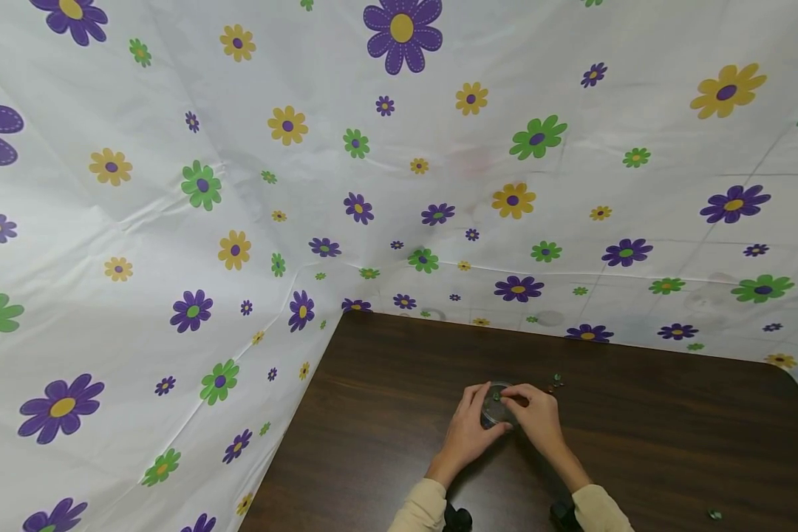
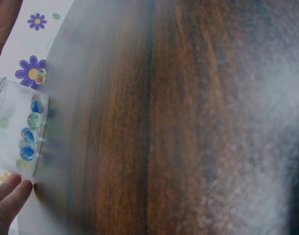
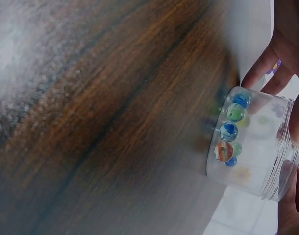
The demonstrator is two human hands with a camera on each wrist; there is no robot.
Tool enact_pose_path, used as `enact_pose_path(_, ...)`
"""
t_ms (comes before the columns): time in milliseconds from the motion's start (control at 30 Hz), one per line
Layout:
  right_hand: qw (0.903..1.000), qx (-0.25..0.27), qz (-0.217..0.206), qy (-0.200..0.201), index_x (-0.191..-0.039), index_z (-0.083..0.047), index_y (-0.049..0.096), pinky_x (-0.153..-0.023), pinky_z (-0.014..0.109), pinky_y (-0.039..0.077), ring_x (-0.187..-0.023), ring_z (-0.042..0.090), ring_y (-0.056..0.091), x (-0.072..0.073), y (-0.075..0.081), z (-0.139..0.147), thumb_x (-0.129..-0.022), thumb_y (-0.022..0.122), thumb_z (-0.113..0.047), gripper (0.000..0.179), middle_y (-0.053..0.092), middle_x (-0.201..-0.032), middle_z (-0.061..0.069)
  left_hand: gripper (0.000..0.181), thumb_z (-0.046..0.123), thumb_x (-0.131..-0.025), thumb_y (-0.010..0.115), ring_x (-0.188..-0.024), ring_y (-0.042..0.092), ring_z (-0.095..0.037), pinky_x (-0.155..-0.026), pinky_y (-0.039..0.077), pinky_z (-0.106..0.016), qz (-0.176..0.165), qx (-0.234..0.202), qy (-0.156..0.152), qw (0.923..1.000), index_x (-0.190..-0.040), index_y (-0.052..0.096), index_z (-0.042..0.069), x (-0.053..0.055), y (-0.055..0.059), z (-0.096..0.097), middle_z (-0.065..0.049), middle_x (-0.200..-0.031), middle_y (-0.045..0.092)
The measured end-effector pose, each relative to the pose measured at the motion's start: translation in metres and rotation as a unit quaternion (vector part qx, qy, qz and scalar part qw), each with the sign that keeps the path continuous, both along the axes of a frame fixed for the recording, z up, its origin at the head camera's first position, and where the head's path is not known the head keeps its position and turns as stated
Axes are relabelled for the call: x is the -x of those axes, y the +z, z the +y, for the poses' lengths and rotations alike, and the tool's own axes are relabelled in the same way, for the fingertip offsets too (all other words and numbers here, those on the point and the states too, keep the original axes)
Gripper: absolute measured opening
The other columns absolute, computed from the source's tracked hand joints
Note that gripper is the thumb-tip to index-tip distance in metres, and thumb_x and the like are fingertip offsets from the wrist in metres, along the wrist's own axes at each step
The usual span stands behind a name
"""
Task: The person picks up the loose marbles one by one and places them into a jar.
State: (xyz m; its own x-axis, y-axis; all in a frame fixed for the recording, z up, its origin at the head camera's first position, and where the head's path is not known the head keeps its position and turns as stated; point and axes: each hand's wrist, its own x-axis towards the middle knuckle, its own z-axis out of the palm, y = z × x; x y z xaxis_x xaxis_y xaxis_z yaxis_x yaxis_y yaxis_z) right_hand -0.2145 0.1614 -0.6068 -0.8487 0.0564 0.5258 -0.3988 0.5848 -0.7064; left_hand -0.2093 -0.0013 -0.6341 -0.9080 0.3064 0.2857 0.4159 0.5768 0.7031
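Observation:
A clear plastic jar [image 3: 260,142] stands upright on the dark table, with several glass marbles [image 3: 229,131] in blue, green and orange on its bottom. My left hand [image 1: 468,428] curls around the jar's left side, and its fingertips touch the wall in the left wrist view. Over the jar's mouth my right hand [image 1: 539,421] brings thumb and index finger together, pinching a small greenish marble [image 1: 496,397]. The fingertips hide part of it.
Behind the right hand lie a few loose marbles [image 1: 557,379]. Another greenish marble [image 1: 714,514] is near the front right. A white flowered sheet [image 1: 399,170] hangs along the back and left edges of the wooden table [image 1: 359,414].

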Motion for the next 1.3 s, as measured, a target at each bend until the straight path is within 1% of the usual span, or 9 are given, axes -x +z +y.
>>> enact_pose_path(467, 1.0, 0.008, -0.004, 0.003, -0.088, -0.002, 0.08, -0.069, 0.006, 0.044, -0.075, 0.01, 0.067, 0.0002, 0.0, 0.0009, -0.076, 0.083, 0.013, 0.02, 0.075, -0.084, 0.004, 0.076, 0.039, -0.094, 0.078, -0.122, 0.057, -0.019, -0.095, 0.052, -0.038, 0.005, 0.004, 0.002, 1.0, -0.156, 0.045, 0.011, 0.0007, -0.001, 0.0011, -0.001, -0.143, 0.047)
enact_pose_path(900, 1.0, 0.006, 0.002, 0.004, -0.087, -0.003, 0.08, -0.07, 0.006, 0.045, -0.075, 0.016, 0.069, 0.0005, -0.0011, 0.0011, -0.076, 0.083, 0.013, 0.02, 0.075, -0.084, 0.003, 0.077, 0.04, -0.094, 0.077, -0.125, 0.056, -0.02, -0.097, 0.051, -0.039, -0.007, 0.009, 0.003, 0.9999, -0.157, 0.043, 0.012, 0.0012, -0.0012, 0.001, 0.0, -0.145, 0.046)
enact_pose_path(1100, 0.9999, 0.012, 0.007, -0.001, -0.088, -0.003, 0.08, -0.068, 0.007, 0.046, -0.074, 0.01, 0.068, 0.0003, -0.002, 0.0015, -0.076, 0.084, 0.012, 0.019, 0.075, -0.084, 0.005, 0.077, 0.041, -0.095, 0.077, -0.125, 0.056, -0.02, -0.097, 0.051, -0.039, -0.007, 0.011, 0.001, 0.9999, -0.158, 0.043, 0.013, 0.0002, -0.0013, 0.0009, 0.0, -0.145, 0.046)
enact_pose_path(1300, 0.9993, 0.015, 0.022, -0.026, -0.087, -0.002, 0.08, -0.065, 0.008, 0.046, -0.07, 0.003, 0.064, 0.0041, -0.0037, 0.0059, -0.076, 0.086, 0.01, 0.018, 0.075, -0.084, 0.007, 0.076, 0.037, -0.094, 0.078, -0.124, 0.055, -0.02, -0.097, 0.051, -0.038, -0.008, 0.005, -0.001, 1.0, -0.158, 0.043, 0.013, -0.0005, 0.0, 0.0003, 0.0, -0.145, 0.046)
